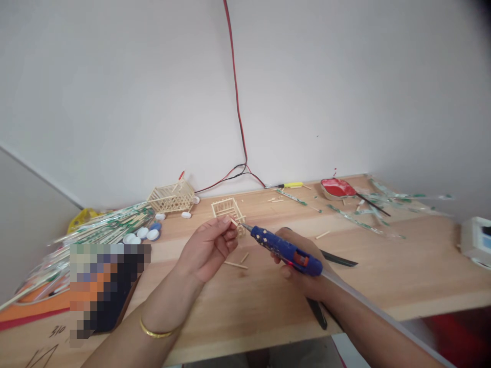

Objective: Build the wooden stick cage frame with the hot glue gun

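Note:
My left hand is closed in a pinch on a short wooden stick, held just above the table. My right hand is wrapped round a blue glue gun whose metal tip points left at the end of that stick. Right behind the stick stands a small open frame made of sticks. A few loose short sticks lie on the wooden table below my hands. A gold bangle is on my left wrist.
A finished stick basket sits by the wall, with white bottle caps and a heap of wrapped chopsticks to the left. A red dish, torn wrappers, black scissors and a red-black cable lie to the right and back.

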The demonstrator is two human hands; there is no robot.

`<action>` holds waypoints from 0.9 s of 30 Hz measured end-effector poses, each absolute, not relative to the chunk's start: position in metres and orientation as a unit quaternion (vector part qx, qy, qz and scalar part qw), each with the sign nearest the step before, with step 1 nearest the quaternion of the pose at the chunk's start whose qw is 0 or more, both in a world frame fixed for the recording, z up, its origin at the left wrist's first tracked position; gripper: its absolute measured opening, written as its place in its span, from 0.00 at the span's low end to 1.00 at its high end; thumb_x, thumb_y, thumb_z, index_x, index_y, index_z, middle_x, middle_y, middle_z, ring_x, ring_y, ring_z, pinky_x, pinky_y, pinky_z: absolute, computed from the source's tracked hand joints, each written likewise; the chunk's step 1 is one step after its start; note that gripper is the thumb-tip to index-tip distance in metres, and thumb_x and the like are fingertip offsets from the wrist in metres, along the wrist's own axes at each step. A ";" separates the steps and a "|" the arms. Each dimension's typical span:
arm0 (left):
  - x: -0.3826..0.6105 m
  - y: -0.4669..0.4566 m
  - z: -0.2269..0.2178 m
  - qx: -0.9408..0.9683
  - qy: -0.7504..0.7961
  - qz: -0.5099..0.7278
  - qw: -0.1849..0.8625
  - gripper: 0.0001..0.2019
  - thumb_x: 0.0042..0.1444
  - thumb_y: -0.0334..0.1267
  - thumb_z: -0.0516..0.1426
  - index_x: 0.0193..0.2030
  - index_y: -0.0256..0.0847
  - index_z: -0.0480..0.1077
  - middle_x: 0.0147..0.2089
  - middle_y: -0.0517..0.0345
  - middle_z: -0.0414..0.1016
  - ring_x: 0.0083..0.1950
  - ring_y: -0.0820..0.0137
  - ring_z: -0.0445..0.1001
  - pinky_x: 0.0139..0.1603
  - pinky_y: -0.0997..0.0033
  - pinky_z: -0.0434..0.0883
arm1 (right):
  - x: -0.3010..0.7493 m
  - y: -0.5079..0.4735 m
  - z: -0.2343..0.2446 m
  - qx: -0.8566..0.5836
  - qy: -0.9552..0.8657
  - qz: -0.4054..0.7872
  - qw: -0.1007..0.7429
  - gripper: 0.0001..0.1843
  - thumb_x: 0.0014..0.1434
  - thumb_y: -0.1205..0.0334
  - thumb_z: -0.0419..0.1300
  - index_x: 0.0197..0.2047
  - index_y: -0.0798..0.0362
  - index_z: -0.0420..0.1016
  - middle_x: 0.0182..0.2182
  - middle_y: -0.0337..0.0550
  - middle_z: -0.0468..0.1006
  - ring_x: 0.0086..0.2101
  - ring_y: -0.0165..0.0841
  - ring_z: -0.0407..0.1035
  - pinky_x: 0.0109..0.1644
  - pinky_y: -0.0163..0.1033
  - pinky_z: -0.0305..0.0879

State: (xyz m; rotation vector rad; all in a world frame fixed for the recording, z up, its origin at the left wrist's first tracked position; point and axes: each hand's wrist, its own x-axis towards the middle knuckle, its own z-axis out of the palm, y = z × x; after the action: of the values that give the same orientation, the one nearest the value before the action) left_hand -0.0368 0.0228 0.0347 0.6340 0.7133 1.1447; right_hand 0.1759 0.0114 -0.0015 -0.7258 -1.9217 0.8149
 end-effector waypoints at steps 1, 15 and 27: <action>-0.036 0.023 0.035 0.288 0.325 0.520 0.736 0.07 0.51 0.33 0.61 0.27 0.32 0.69 0.25 0.61 0.62 0.26 0.80 0.61 0.25 0.81 0.60 | 0.177 0.011 -0.004 -0.298 -0.773 0.333 0.451 0.23 0.55 0.38 0.53 0.31 0.52 0.67 0.27 0.42 0.69 0.27 0.32 0.65 0.30 0.37 0.60; -0.034 0.021 0.037 0.280 0.326 0.522 0.737 0.08 0.48 0.34 0.63 0.26 0.32 0.69 0.24 0.62 0.62 0.26 0.81 0.61 0.26 0.80 0.62 | 0.179 0.011 -0.011 -0.336 -0.778 0.303 0.436 0.22 0.56 0.42 0.54 0.25 0.52 0.60 0.22 0.36 0.63 0.22 0.28 0.59 0.26 0.35 0.53; -0.033 0.019 0.039 0.273 0.329 0.521 0.738 0.08 0.47 0.34 0.64 0.26 0.31 0.69 0.24 0.62 0.62 0.26 0.81 0.61 0.26 0.80 0.62 | 0.177 0.011 -0.011 -0.342 -0.783 0.297 0.427 0.21 0.56 0.43 0.54 0.25 0.51 0.57 0.22 0.35 0.60 0.22 0.28 0.56 0.27 0.36 0.51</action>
State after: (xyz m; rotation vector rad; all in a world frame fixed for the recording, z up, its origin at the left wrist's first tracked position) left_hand -0.0325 0.0188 0.0386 0.5994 0.7224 1.1444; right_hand 0.1773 0.0107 -0.0113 -0.8543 -1.9559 0.7427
